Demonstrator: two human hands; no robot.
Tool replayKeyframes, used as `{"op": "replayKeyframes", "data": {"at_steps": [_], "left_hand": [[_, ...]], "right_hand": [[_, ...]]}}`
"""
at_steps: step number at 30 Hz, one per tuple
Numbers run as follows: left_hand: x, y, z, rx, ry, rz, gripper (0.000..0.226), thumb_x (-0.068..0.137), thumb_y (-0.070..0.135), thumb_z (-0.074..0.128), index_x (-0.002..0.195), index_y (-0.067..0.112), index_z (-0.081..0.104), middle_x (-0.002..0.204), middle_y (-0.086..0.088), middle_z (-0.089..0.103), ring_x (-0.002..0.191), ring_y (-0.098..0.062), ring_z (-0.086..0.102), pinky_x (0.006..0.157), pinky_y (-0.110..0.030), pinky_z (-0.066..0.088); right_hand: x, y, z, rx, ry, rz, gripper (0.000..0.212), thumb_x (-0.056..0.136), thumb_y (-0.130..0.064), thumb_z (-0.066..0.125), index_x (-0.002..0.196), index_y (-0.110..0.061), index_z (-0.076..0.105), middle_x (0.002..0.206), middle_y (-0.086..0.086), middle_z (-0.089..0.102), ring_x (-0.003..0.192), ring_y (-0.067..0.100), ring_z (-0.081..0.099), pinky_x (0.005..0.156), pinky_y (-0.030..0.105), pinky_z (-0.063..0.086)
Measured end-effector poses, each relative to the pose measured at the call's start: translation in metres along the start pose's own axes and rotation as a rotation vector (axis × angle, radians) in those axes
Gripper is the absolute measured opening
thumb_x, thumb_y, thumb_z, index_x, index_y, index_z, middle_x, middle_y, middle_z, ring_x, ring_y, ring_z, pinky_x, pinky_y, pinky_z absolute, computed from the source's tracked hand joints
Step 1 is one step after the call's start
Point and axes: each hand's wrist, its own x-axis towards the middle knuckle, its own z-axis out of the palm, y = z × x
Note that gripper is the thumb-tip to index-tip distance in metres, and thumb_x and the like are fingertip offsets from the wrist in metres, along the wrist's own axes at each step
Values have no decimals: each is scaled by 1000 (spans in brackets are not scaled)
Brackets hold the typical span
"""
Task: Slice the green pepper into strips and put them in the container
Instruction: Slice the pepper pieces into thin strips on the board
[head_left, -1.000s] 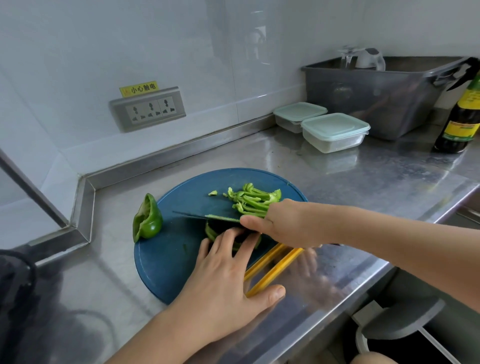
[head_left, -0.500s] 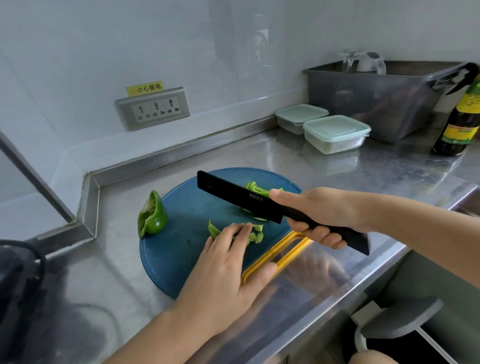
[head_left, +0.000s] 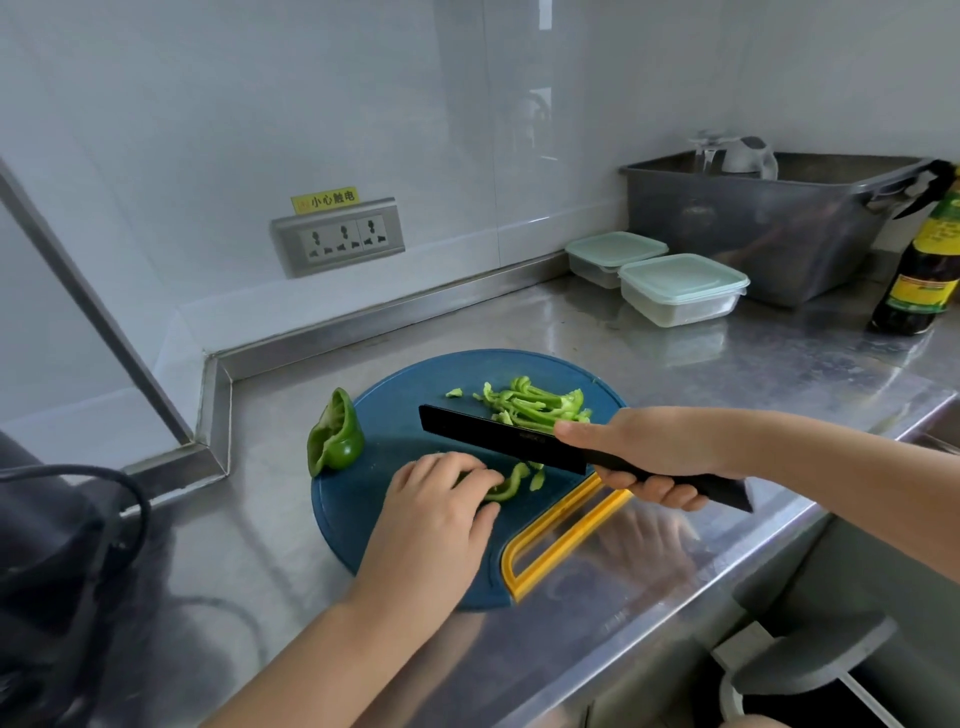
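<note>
A round blue cutting board (head_left: 363, 499) with a yellow handle lies on the steel counter. A pile of green pepper strips (head_left: 535, 405) sits at its far side. A pepper half (head_left: 335, 441) stands on the board's left edge. My left hand (head_left: 436, 504) presses a small pepper piece (head_left: 506, 486) flat, fingers curled over it. My right hand (head_left: 654, 452) grips a black knife (head_left: 498, 441), its blade raised above the board and pointing left. Two lidded clear containers, the nearer container (head_left: 680, 288) and the farther container (head_left: 613, 257), stand at the back right.
A grey metal tub (head_left: 753, 228) holding a glass and a kettle stands behind the containers. A dark sauce bottle (head_left: 919, 280) is at the far right. A wall socket (head_left: 337, 241) sits on the back wall. A dark appliance with a cable (head_left: 62, 525) is at left.
The knife was down across the pepper, then lifted clear of the board. My left hand has curled tighter over the remaining pepper piece. The view has shifted slightly.
</note>
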Motion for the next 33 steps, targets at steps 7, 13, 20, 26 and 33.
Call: {"op": "replayKeyframes", "data": {"at_steps": [7,13,20,26,33], "left_hand": [[7,-13,4,12,51,103,16,84,19,60,93,19,73,87,6,66,84,-13,57,81,-24,39],[7,-33,-13,-37,-91,249,28,88,25,46,94,19,73,91,9,65,90,-8,54,79,-24,44],[6,-31,-18,-86,-114,266,19,88,22,57,95,18,74,92,8,68,86,-7,61,73,-25,53],[4,-17,-8,-106,-58,219,29,69,6,81,94,17,75,83,6,67,78,-8,61,63,-24,54],[5,-7,-5,35,0,254,31,86,19,47,94,14,77,74,5,62,83,-11,46,58,-25,51]], "right_hand": [[-3,4,-1,146,-1,-8,65,80,-79,32,57,-18,38,48,-1,31,40,14,27,40,23,25],[-7,7,16,240,-103,19,65,81,-80,33,57,-20,37,49,-3,28,40,12,24,38,20,22],[-6,3,12,187,-23,66,66,81,-80,33,55,-19,37,47,-2,31,38,13,26,39,20,24],[-10,3,4,190,33,-5,65,81,-78,33,56,-18,38,47,-1,33,38,14,28,39,22,26],[-22,2,15,168,-61,-72,64,83,-76,32,58,-18,38,46,-1,32,37,14,28,38,21,27]]}}
